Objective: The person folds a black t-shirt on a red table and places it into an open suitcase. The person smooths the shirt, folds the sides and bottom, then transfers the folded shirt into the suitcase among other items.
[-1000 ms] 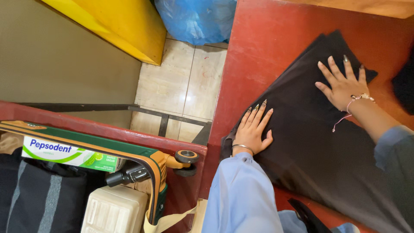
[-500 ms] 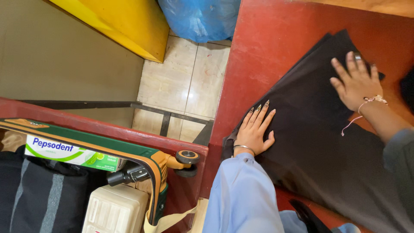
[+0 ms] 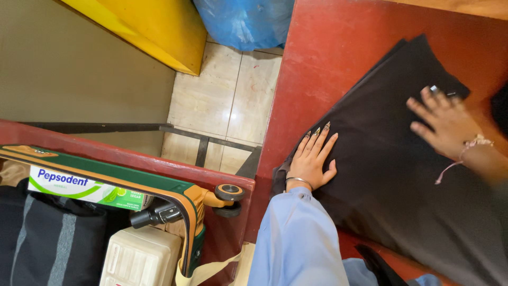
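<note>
- The flat black fabric garment (image 3: 391, 159) lies spread on the red painted wooden surface (image 3: 328, 63), running from the near left edge out toward the far right.
- The left hand (image 3: 312, 159) rests palm down on the cloth's near left edge, fingers together and stretched flat, pinning it without gripping.
- The right hand (image 3: 447, 122) lies open on the far corner of the cloth, fingers slightly spread; it is blurred, so I cannot tell how firmly it presses.
- The cloth looks thin, soft and light, with a matt weave; I judge it would drape limp and slip easily over the smooth paint.
- A pinch at a corner or along a folded edge seems the best hold; the flat middle offers nothing to grasp.
- At the far corner, layered edges show, suggesting it is folded double.
- Below left, an open green suitcase with orange trim (image 3: 185, 204) holds a long green and white toothpaste carton (image 3: 84, 186), a cream ribbed plastic box (image 3: 140, 259) and a dark grey-striped folded cloth (image 3: 47, 243).
- Beyond lie pale glossy floor tiles (image 3: 222, 100), a crinkled blue plastic bag (image 3: 243, 21) and a hard yellow panel (image 3: 159, 32).
</note>
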